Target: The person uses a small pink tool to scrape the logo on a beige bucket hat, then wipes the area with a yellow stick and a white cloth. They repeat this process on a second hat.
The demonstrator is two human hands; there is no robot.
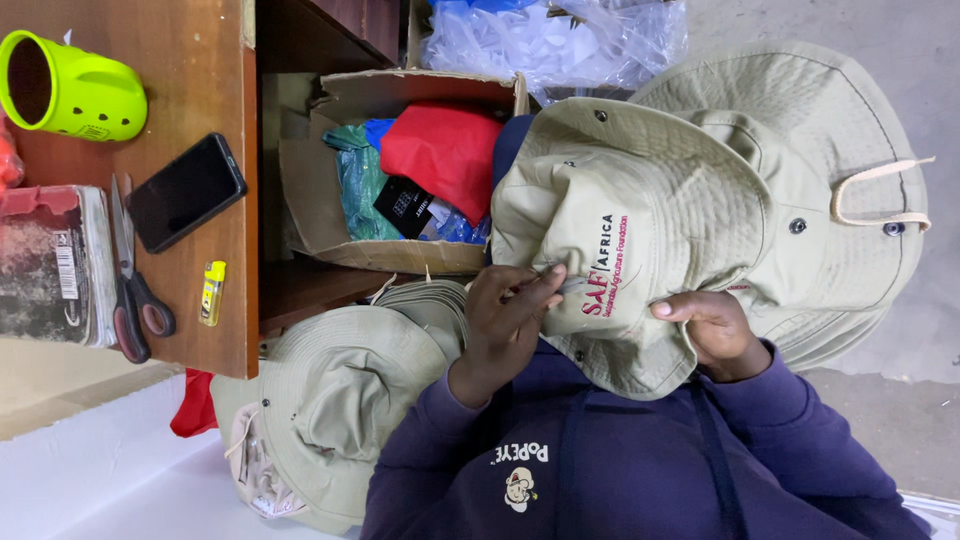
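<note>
Holding a khaki sun hat (640,200) up over the lap, the person is working on its front panel with both hands. The left hand (510,315) is closing its fingertips in a pinch on the cloth just beside the stitched red lettering; whether something small is sitting in that pinch is too fine to tell. The right hand (712,328) is gripping the hat's lower edge, thumb on top and fingers tucked under. The lettering is lying between the two hands, nearer the left one, and the hat's long axis is running from the left hand out toward the corded brim (850,150) on the right. Whether that wide brim is belonging to the same hat or to another under it is not showing clearly.

Beside the left forearm a pile of matching hats (340,400) is resting low down. Beyond it an open cardboard box (400,95) is sitting in the recess under the counter (190,70), holding a red cloth (440,150), a green bag (355,185) and a dark packet (405,205). Along the counter's edge a phone (185,192), scissors (130,290) and a yellow lighter (211,292) are lying near one another, with a lime-green cup (75,92) at the far corner. A clear plastic bag (550,40) is lying behind the box.
</note>
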